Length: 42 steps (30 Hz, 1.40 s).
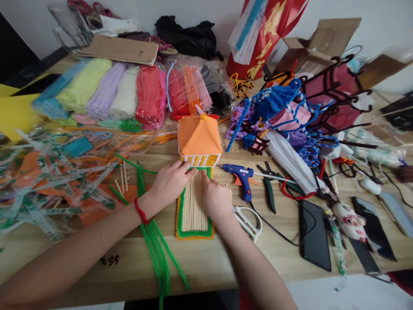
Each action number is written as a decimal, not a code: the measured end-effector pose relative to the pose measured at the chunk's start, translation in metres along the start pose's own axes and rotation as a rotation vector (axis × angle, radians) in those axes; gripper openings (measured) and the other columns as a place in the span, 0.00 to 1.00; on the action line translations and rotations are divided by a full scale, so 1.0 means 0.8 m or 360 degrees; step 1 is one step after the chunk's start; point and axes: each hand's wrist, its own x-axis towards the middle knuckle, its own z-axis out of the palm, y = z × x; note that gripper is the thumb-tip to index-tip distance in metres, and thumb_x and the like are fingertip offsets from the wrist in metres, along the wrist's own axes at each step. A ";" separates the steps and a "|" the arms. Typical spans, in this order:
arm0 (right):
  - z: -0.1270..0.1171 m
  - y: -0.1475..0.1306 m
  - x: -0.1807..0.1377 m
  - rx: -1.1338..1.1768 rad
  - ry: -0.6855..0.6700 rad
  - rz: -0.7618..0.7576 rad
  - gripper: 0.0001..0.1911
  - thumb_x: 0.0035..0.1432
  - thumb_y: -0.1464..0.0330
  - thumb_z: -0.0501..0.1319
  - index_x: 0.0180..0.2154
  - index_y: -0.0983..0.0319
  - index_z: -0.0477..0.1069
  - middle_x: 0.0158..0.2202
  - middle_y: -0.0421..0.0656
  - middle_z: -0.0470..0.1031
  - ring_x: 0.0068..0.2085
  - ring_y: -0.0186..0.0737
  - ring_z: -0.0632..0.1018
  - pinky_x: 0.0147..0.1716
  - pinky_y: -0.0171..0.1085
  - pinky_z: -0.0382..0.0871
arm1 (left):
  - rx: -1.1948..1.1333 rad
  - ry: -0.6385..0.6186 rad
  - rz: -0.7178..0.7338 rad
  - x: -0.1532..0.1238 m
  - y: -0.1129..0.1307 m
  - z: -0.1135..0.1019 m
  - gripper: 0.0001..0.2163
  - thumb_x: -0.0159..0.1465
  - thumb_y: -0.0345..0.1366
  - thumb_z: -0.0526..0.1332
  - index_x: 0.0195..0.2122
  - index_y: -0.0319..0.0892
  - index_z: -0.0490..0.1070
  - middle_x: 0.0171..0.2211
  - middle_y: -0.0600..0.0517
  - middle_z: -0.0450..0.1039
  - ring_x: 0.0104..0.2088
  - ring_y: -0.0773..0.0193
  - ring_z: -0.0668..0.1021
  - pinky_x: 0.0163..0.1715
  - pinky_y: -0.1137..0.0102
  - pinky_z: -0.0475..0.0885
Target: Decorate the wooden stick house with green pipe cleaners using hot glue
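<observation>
A flat rectangular panel lies on the table, with pale wooden sticks (193, 206) in the middle, a green pipe cleaner border (210, 228) and an orange outer edge. At its far end stands a small model house (199, 135) with an orange roof and yellow-and-white striped walls. My left hand (172, 181), red string at the wrist, has its thumb and fingers closed at the green border's far left corner. My right hand (217, 199) reaches from the right, index finger stretched onto the sticks' far end, other fingers curled. Loose green pipe cleaners (155, 245) lie under my left forearm.
A blue glue gun (243, 176), green-handled pliers (269, 191) and white-handled scissors (250, 224) lie to the right, near a black phone (314, 234). Bundled pipe cleaners (150, 94) line the back. Plastic wrappers (38, 189) cover the left; finished crafts (277, 103) pile up at back right.
</observation>
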 end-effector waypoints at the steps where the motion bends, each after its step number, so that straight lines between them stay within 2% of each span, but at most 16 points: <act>1: 0.000 0.000 0.000 0.0016 0.0015 -0.0050 0.26 0.62 0.73 0.48 0.62 0.59 0.55 0.34 0.48 0.78 0.31 0.39 0.80 0.29 0.32 0.69 | 0.0013 -0.0023 -0.0022 0.000 0.002 -0.002 0.11 0.62 0.27 0.57 0.44 0.41 0.74 0.39 0.47 0.72 0.38 0.58 0.73 0.31 0.66 0.68; 5: -0.001 -0.004 0.007 0.0038 0.0024 -0.0128 0.26 0.63 0.71 0.48 0.62 0.58 0.54 0.34 0.47 0.77 0.32 0.39 0.80 0.28 0.32 0.69 | 0.0062 -0.0067 -0.0068 -0.005 0.005 -0.007 0.10 0.62 0.27 0.58 0.43 0.42 0.74 0.42 0.46 0.72 0.38 0.57 0.72 0.32 0.65 0.69; 10: -0.001 -0.010 0.014 0.0002 -0.0048 -0.0118 0.26 0.64 0.72 0.46 0.62 0.62 0.54 0.34 0.49 0.77 0.32 0.38 0.80 0.29 0.31 0.69 | -0.0053 0.0041 -0.0138 -0.022 -0.012 -0.004 0.14 0.63 0.25 0.54 0.47 0.43 0.72 0.39 0.46 0.73 0.38 0.58 0.72 0.31 0.66 0.68; 13: 0.000 -0.012 0.014 -0.0014 -0.0070 -0.0151 0.26 0.64 0.73 0.45 0.63 0.64 0.52 0.35 0.50 0.77 0.33 0.38 0.80 0.29 0.32 0.69 | -0.0027 0.0091 -0.0100 -0.029 -0.022 0.002 0.13 0.63 0.26 0.54 0.47 0.41 0.73 0.37 0.47 0.74 0.36 0.58 0.72 0.32 0.65 0.67; 17: 0.003 -0.015 0.011 -0.0006 -0.0036 -0.0245 0.27 0.64 0.71 0.46 0.64 0.60 0.50 0.36 0.48 0.77 0.35 0.37 0.79 0.29 0.31 0.68 | 0.0041 0.0132 -0.0016 -0.030 -0.025 0.007 0.13 0.64 0.26 0.54 0.46 0.39 0.73 0.36 0.46 0.74 0.36 0.58 0.71 0.33 0.64 0.67; 21: 0.003 -0.018 0.012 -0.0058 -0.0086 -0.0250 0.27 0.64 0.71 0.45 0.64 0.58 0.48 0.37 0.49 0.77 0.35 0.36 0.79 0.30 0.30 0.68 | 0.0051 0.0197 -0.0098 -0.026 -0.023 0.003 0.10 0.65 0.28 0.53 0.39 0.40 0.74 0.30 0.47 0.73 0.33 0.58 0.71 0.30 0.64 0.65; 24: 0.001 -0.020 0.015 -0.0072 -0.0114 -0.0227 0.27 0.64 0.71 0.45 0.64 0.59 0.48 0.37 0.49 0.77 0.35 0.36 0.79 0.29 0.30 0.68 | 0.0078 0.0161 -0.0141 -0.024 -0.025 -0.003 0.10 0.65 0.29 0.52 0.31 0.41 0.73 0.26 0.48 0.71 0.32 0.58 0.71 0.30 0.64 0.64; 26: -0.002 -0.021 0.015 -0.0069 -0.0135 -0.0225 0.27 0.65 0.72 0.44 0.64 0.59 0.48 0.37 0.50 0.77 0.34 0.36 0.79 0.29 0.30 0.68 | 0.0044 0.0132 -0.0140 -0.024 -0.028 -0.007 0.10 0.65 0.30 0.53 0.30 0.41 0.73 0.26 0.48 0.71 0.33 0.57 0.71 0.31 0.63 0.65; 31: -0.004 -0.021 0.015 -0.0067 -0.0137 -0.0243 0.26 0.65 0.72 0.43 0.64 0.60 0.49 0.37 0.51 0.77 0.35 0.38 0.80 0.30 0.31 0.69 | -0.0330 0.0117 -0.0287 -0.031 -0.035 -0.010 0.08 0.62 0.32 0.56 0.38 0.42 0.75 0.30 0.50 0.76 0.36 0.59 0.74 0.36 0.64 0.66; 34: -0.001 -0.019 0.015 -0.0020 -0.0087 -0.0249 0.26 0.65 0.71 0.45 0.64 0.59 0.50 0.35 0.49 0.77 0.33 0.38 0.80 0.29 0.32 0.69 | -0.0685 -0.0019 -0.0406 -0.037 -0.032 -0.016 0.12 0.60 0.32 0.58 0.43 0.43 0.75 0.30 0.53 0.76 0.30 0.65 0.75 0.31 0.70 0.67; 38: 0.000 -0.018 0.015 0.0039 -0.0049 -0.0242 0.25 0.65 0.69 0.46 0.62 0.58 0.54 0.35 0.47 0.78 0.33 0.39 0.79 0.29 0.32 0.68 | -0.0974 -0.0228 -0.0424 -0.039 -0.015 -0.028 0.11 0.61 0.32 0.58 0.41 0.44 0.77 0.27 0.55 0.76 0.26 0.68 0.75 0.26 0.74 0.66; 42: -0.001 -0.016 0.016 0.0080 -0.0077 -0.0239 0.25 0.65 0.67 0.47 0.62 0.58 0.54 0.36 0.47 0.78 0.34 0.39 0.79 0.29 0.32 0.67 | -0.1082 -0.0291 -0.0427 -0.036 0.006 -0.034 0.09 0.60 0.30 0.58 0.39 0.42 0.76 0.26 0.54 0.75 0.25 0.68 0.75 0.26 0.74 0.66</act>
